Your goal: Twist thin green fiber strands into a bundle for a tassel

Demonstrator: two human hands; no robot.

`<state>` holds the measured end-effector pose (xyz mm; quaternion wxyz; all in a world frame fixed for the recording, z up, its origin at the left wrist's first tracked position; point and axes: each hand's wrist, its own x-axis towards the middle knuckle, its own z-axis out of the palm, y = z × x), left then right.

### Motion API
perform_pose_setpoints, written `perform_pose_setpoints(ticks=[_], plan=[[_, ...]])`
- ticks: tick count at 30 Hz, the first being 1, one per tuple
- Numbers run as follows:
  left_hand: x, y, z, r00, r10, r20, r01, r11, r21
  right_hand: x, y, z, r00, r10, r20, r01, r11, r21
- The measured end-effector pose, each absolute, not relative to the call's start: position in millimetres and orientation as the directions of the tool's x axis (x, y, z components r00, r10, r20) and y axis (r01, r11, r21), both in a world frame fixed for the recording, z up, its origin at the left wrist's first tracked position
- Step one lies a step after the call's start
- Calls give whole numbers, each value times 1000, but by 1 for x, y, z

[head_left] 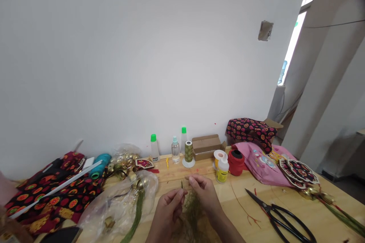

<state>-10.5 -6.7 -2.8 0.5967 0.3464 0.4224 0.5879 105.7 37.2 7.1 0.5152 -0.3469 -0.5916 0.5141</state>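
Both my hands are low in the middle of the view, over a wooden table. My left hand is pinched on a small bundle of olive-green threads, with a short tip sticking up between the fingers. My right hand has its fingers curled round the same green threads just to the right. The loose threads hang down between my wrists. A spool of olive-green thread stands upright behind my hands.
Black scissors lie at the right. Red thread spool, glue bottle, green-capped bottles, cardboard box line the wall. Patterned fabric, a plastic bag of bells, and pink cloth flank them.
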Motion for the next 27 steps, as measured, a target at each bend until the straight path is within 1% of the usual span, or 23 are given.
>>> perform_pose_setpoints(ticks=[6,9,18,27], plan=[[-12,-7,-7,-18,997,-72,-372,61,926,109,36,0,-403,861,310,-168,263,-950],[-13,-6,-9,-2,998,-67,-326,62,943,109,36,-2,-446,832,330,-206,263,-943],[-15,-6,-15,15,997,-75,-185,76,980,115,38,-2,-478,821,312,-244,218,-945],[-16,-3,-19,29,997,-66,-115,69,991,116,40,-4,-495,821,285,-271,166,-948]])
